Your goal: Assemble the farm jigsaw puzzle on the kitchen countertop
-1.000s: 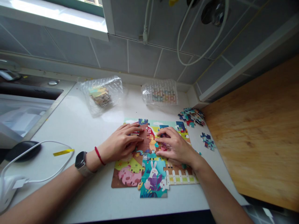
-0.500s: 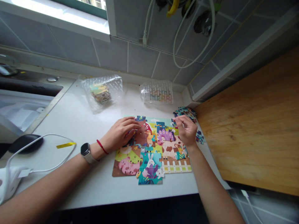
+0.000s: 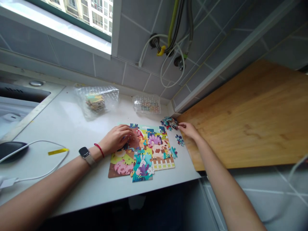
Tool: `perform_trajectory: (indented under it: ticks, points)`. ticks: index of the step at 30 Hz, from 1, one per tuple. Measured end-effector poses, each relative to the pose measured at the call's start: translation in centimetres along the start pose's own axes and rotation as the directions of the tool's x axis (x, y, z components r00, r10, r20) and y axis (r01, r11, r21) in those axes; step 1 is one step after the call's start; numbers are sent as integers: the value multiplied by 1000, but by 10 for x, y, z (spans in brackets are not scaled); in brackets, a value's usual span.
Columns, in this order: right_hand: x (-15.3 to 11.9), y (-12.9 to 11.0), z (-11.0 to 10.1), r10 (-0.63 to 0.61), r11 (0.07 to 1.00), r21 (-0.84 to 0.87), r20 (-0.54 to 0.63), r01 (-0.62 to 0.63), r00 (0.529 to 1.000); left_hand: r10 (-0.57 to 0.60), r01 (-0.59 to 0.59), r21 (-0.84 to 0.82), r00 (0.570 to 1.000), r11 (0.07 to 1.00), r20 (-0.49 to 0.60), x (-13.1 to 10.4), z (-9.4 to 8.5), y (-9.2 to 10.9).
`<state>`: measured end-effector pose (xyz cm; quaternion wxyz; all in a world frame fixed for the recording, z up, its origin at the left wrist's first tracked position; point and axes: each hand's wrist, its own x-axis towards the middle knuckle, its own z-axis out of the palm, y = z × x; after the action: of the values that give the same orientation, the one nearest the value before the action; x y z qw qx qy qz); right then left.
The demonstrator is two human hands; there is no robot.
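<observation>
My left hand [image 3: 117, 138] rests on the upper left of a farm jigsaw puzzle [image 3: 160, 150], fingers loosely bent and slightly apart. Under and beside it lie dark blue pieces, partly hidden. Teal and blue pieces lie over the farm picture, among them a joined block with a white rabbit [image 3: 142, 168] that overhangs the front edge. At the right edge of a heap of puzzle pieces [image 3: 169, 122], my right hand [image 3: 189, 130] pinches a piece, mostly hidden by the fingertips. Loose pieces [image 3: 179, 140] lie between the heap and the puzzle.
Two clear plastic bags of puzzle pieces, a left one [image 3: 96, 101] and a right one [image 3: 147, 104], stand along the wall. A wooden board [image 3: 240, 128] borders the counter on the right. On the left are a white cable [image 3: 48, 173], a black mouse-like object [image 3: 13, 152] and a sink.
The view has swung to the right. My right hand has moved from above the puzzle's right side to the heap of pieces. My left hand has stayed on the puzzle.
</observation>
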<state>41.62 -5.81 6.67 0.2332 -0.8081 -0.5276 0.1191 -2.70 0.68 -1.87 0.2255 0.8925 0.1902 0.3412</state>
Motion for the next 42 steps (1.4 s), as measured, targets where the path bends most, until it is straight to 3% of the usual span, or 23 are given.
perform_trajectory:
  ticks: [5,13,17,21,25,28,30,32,34,37,42]
  points:
    - [15,-11,0,62,976,-211,82,-44,995,8,-8,-21,1000,1000,4,1,0,2]
    - [35,-23,32,74,952,-304,137,-29,988,12,-12,-31,1000,999,2,1,0,2]
    - [25,-20,37,76,948,-315,85,-45,994,18,-19,-35,1000,999,-5,1,1,1]
    - [11,-19,28,23,956,-291,-5,-23,1000,25,-26,-30,1000,999,-9,1,1,2]
    - [-8,-28,19,-107,971,-223,-94,84,990,27,-27,-18,1000,999,0,2,0,3]
    - [-33,-42,23,-215,969,-144,-79,203,973,20,-20,-17,1000,1000,-3,2,-1,4]
    - [-54,-55,33,-305,951,-63,-20,303,952,12,-12,-15,1000,1000,-7,2,-2,5]
    - [-74,-68,47,-468,882,96,70,461,881,9,-9,-14,1000,1000,-3,2,-1,5]
    - [-88,-82,61,-567,819,207,140,536,812,6,-6,-21,1000,1000,7,2,0,7]
    - [-94,-98,81,-613,784,257,174,565,771,7,-7,-27,1000,1000,18,2,1,9]
    - [-86,-107,104,-639,769,182,226,612,735,15,-14,-2,999,1000,41,3,1,11]
